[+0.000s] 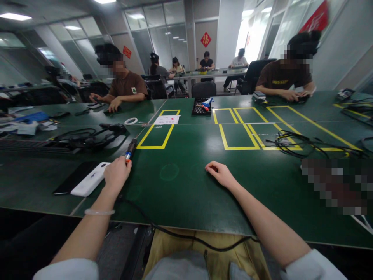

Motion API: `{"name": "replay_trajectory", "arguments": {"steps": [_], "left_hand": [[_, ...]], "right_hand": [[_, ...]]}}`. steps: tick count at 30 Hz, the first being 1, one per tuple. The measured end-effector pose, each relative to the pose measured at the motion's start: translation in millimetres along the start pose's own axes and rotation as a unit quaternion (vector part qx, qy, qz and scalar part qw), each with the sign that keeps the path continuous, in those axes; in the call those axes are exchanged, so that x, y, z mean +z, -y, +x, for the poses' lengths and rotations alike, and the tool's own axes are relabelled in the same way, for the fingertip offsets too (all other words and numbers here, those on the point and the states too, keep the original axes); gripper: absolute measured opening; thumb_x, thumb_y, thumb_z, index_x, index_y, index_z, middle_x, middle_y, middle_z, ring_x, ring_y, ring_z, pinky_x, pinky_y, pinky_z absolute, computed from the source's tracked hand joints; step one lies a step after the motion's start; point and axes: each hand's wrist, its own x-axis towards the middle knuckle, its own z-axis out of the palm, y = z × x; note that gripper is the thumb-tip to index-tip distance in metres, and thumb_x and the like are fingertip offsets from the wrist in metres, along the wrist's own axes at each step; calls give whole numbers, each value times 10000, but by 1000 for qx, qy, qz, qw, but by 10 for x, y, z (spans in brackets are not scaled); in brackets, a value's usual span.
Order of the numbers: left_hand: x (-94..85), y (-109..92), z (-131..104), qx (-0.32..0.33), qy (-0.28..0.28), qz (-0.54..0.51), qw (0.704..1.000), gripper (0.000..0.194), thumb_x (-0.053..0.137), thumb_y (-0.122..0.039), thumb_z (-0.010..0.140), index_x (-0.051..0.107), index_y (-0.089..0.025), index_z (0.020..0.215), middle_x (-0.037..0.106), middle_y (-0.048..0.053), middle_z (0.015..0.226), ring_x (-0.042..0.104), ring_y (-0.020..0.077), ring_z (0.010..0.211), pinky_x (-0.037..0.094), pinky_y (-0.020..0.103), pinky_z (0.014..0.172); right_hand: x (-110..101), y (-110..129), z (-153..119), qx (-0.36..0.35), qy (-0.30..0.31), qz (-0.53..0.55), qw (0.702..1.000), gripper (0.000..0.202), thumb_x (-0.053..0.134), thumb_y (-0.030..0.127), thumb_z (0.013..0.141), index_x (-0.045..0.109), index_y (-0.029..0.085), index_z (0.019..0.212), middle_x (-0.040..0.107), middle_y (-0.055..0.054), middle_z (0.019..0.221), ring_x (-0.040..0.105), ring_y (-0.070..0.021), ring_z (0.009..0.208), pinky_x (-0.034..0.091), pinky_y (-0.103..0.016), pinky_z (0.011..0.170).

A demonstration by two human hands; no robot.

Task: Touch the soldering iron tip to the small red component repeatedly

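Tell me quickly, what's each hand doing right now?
Left hand: closed on the near end of a dark tool.
Right hand: loosely closed, nothing visible in it.

Yellow tape (150, 147) outlines boxes from the middle of the green table (180, 206) toward its right edge. A printed white sheet (167, 120) lies across the leftmost box, with a white ring (126, 122) to its left. Near the far edge, a black tray (201, 114) carries something blue (207, 102) and red. Black cables (287, 140) tangle toward the right edge; darker cables (110, 134) and blue and white papers (26, 126) spread toward the left edge. Two people in brown shirts (128, 83) sit along the far edge, well apart, a black chair (204, 89) beyond it between them. Further back, a red diamond sign (205, 39) hangs on a door (201, 54)
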Motion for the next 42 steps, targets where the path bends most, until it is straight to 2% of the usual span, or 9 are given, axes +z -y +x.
{"name": "replay_trajectory", "arguments": {"steps": [2, 4, 10, 13, 15, 21, 25, 30, 42], "left_hand": [[-77, -225, -24, 21, 22, -116, 993, 376, 399, -442, 870, 596, -162, 1024, 667, 120, 938, 631, 281, 857, 457, 373, 750], [-167, -535, -95, 81, 62, -259, 961, 338, 449, -436, 859, 592, -186, 1035, 677, 70, 924, 637, 222, 859, 459, 332, 790], [-362, -1592, -389, 225, 252, -507, 793, 422, 465, -432, 873, 613, -158, 1157, 645, 52, 934, 582, 137, 776, 453, 293, 781], [-277, -1961, -480, 251, 326, -563, 717, 450, 502, -396, 862, 574, -145, 1229, 628, 54, 947, 546, 117, 751, 450, 286, 761], [-168, -2116, -534, 263, 351, -583, 684, 472, 525, -377, 858, 535, -146, 1270, 610, 30, 864, 540, 116, 751, 442, 279, 755], [52, -2240, -670, 278, 347, -610, 656, 477, 570, -375, 849, 495, -153, 1264, 559, -23, 734, 552, 115, 738, 423, 275, 764], [85, -2225, -688, 268, 344, -621, 652, 460, 602, -375, 834, 491, -152, 1221, 596, -10, 760, 581, 124, 767, 431, 282, 780], [123, -2230, -681, 233, 336, -628, 662, 302, 651, -397, 789, 575, -134, 916, 620, 28, 798, 576, 121, 746, 435, 272, 736], [148, -2208, -708, 247, 318, -640, 654, 279, 700, -330, 737, 557, -149, 894, 595, 2, 817, 539, 83, 694, 419, 230, 674]], "right_hand": [[0, 7, 0, 2, -3, 7, 1000, 156, 530, 260, 847, 653, 172, 888, 641, -14, 759, 556, -143, 670, 427, -263, 659], [-1, 15, -2, 4, -5, 14, 1000, 160, 537, 269, 845, 648, 174, 910, 633, -10, 757, 550, -139, 660, 430, -263, 656], [14, -5, 3, 8, 21, 73, 997, 199, 567, 323, 845, 631, 172, 957, 645, -17, 803, 575, -141, 701, 453, -269, 681], [27, -33, 17, 13, 48, 134, 990, 247, 557, 356, 860, 604, 168, 1013, 672, -35, 853, 595, -141, 722, 469, -280, 708], [31, -43, 24, 11, 64, 162, 985, 270, 563, 368, 862, 587, 164, 1037, 678, -42, 866, 600, -138, 721, 476, -280, 707], [37, -20, 30, 18, 72, 173, 982, 272, 620, 408, 824, 566, 172, 950, 672, -37, 832, 606, -139, 698, 473, -272, 667], [41, -9, 30, 16, 69, 169, 983, 264, 615, 405, 827, 571, 170, 939, 669, -38, 826, 604, -142, 706, 470, -274, 666], [57, -38, 24, -7, 42, 147, 988, 211, 639, 349, 806, 564, 176, 900, 611, -8, 800, 557, -123, 681, 443, -254, 642], [61, -39, 29, -9, 33, 72, 997, 183, 608, 343, 818, 588, 173, 883, 620, -10, 787, 553, -132, 695, 458, -269, 676]]}}
